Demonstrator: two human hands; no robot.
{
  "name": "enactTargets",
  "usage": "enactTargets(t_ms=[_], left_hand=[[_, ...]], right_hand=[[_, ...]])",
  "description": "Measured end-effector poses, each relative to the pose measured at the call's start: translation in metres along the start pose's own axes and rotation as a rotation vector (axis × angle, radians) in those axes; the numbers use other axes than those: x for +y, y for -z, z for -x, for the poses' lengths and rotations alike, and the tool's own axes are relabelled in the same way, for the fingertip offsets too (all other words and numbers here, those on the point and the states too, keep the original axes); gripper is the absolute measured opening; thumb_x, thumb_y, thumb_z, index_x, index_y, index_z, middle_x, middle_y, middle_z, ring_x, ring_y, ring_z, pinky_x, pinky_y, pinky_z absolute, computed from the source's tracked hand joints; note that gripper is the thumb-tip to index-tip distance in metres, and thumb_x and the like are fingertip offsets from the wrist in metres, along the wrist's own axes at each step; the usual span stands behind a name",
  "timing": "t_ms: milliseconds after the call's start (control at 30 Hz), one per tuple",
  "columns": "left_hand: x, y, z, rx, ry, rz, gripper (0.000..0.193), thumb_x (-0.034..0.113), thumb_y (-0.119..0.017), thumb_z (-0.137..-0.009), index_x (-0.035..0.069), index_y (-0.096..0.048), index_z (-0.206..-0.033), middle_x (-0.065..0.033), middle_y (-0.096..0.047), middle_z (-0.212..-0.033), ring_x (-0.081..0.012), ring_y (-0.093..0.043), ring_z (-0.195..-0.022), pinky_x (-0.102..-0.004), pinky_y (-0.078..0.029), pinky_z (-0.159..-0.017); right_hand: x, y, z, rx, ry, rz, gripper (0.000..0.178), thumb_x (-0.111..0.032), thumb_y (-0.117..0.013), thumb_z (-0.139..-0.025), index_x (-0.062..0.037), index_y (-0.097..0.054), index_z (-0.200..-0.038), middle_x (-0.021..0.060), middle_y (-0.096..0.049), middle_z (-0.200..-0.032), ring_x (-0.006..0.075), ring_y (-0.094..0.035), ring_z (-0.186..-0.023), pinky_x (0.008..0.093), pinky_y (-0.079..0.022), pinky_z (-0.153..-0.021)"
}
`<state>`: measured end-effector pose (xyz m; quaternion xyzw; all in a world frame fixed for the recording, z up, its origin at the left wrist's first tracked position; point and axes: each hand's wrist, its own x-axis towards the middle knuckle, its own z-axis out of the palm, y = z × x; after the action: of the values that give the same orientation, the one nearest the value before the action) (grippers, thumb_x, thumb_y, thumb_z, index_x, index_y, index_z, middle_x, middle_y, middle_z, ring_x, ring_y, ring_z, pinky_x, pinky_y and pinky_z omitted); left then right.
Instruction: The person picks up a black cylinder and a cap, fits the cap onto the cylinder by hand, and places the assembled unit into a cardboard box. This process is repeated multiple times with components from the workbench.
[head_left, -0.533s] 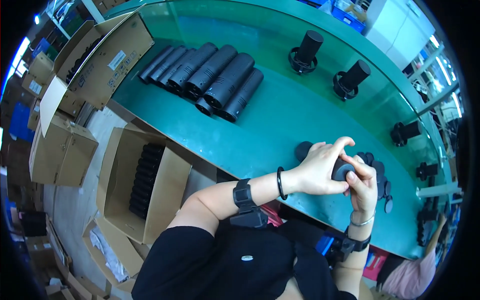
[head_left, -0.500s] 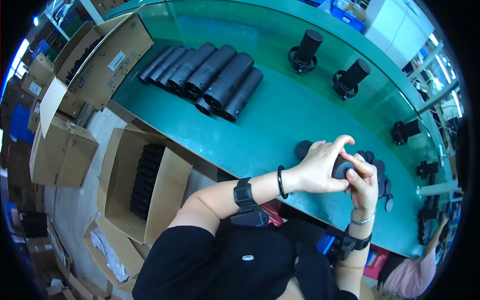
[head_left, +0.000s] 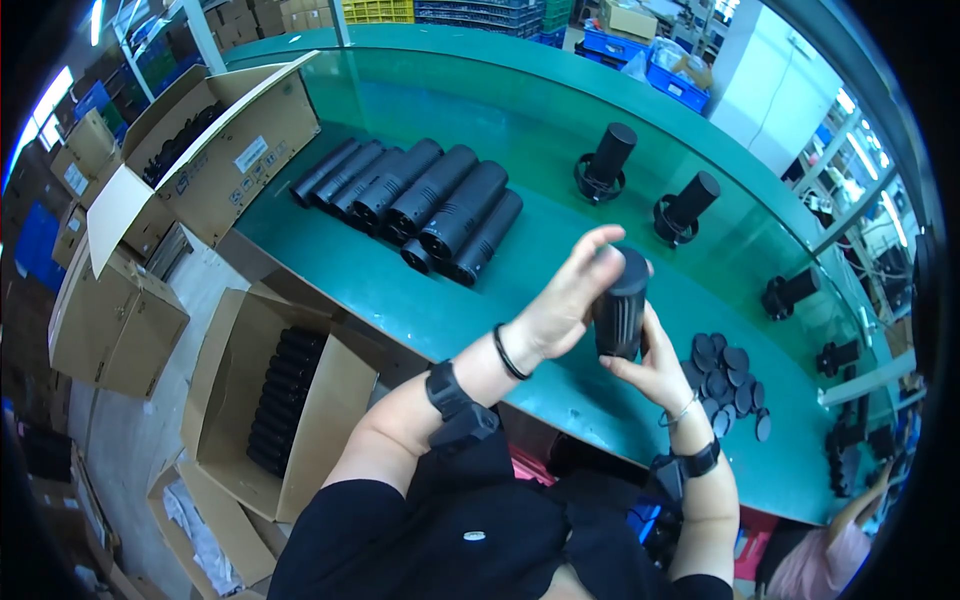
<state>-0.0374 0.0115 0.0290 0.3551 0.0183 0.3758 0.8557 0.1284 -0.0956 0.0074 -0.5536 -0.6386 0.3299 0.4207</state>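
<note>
A black ribbed cylinder (head_left: pixel 622 312) with a flat round end stands nearly upright over the green bench. My right hand (head_left: pixel 657 362) is closed around its lower right side, thumb across the near face. Against its upper left side is my left hand (head_left: pixel 568 295), with fingers stretched out and slightly blurred; part of them is hidden by the cylinder. Several loose black discs (head_left: pixel 725 378) lie in a cluster on the bench, just right of my right hand. A row of black cylinders (head_left: pixel 440 205) lies side by side at the left of the bench.
Black round-based holders with upright cylinders (head_left: pixel 610 155) stand along the bench's far edge. Open cardboard boxes (head_left: pixel 232 420) sit to the left, one filled with black cylinders (head_left: pixel 288 395). Another person's arm (head_left: pixel 858 505) shows at far right.
The cylinder has come up to a more upright pose, its side now showing. My left hand has opened from its grip at the end. My view has tilted up, uncovering the discs.
</note>
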Motion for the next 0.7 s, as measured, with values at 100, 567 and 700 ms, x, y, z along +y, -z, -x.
enactTargets(t_ms=[100,567,700], left_hand=[[0.049,0.044,-0.014,0.22,-0.246,-0.335,0.06,0.045,-0.059,-0.098,0.012,-0.038,-0.143,-0.0126,-0.06,-0.119,-0.0236,-0.055,-0.116,-0.0406,-0.047,-0.095],[0.111,0.103,-0.034,0.347,-0.191,-2.283,0.096,0.008,-0.074,-0.067,0.012,-0.028,-0.152,-0.025,-0.055,-0.113,-0.0411,-0.055,-0.103,-0.0466,-0.052,-0.085],[0.153,0.064,0.015,0.419,-0.242,-1.659,0.103,0.007,-0.069,-0.065,0.008,-0.018,-0.155,-0.0223,-0.054,-0.122,-0.035,-0.054,-0.107,-0.0421,-0.044,-0.098]], right_hand=[[-0.038,-0.004,-0.053,-0.016,-0.058,-0.236,0.102,-0.012,-0.079,-0.077,-0.0165,-0.013,-0.156,0.0122,-0.058,-0.11,0.0188,-0.058,-0.099,0.0337,-0.047,-0.089],[0.131,-0.036,-0.354,0.222,-0.058,0.065,0.064,-0.02,-0.056,-0.092,-0.019,-0.033,-0.151,0.0197,-0.058,-0.129,0.0268,-0.058,-0.113,0.0383,-0.046,-0.096],[0.126,-0.078,-0.362,0.111,-0.113,0.242,0.059,-0.039,-0.059,-0.093,-0.0202,-0.044,-0.147,0.0234,-0.053,-0.14,0.0362,-0.051,-0.13,0.0378,-0.04,-0.109]])
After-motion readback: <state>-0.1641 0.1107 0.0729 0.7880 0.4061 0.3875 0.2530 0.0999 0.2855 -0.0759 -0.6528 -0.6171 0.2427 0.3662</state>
